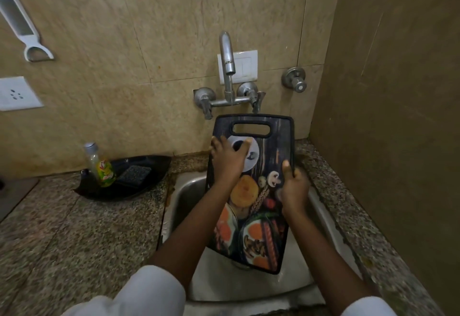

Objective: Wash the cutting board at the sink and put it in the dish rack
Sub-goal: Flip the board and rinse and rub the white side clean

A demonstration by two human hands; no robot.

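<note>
A dark cutting board (271, 146) printed with food pictures stands tilted over the steel sink (184, 191), its handle slot at the top under the tap (227, 59). A thin stream of water runs from the spout down to the board's top edge. My right hand (293, 188) grips the board's right edge, thumb on the front. My left hand (227, 158) lies flat on the board's upper left face, fingers spread. No dish rack is in view.
A black dish (146, 173) on the speckled stone counter (74, 228) holds a dish-soap bottle (100, 166) and a scrub pad (134, 175). A brown side wall (388, 141) closes the right. On the back wall are a second valve (295, 80), a wall socket (17, 94) and a white peeler (22, 24).
</note>
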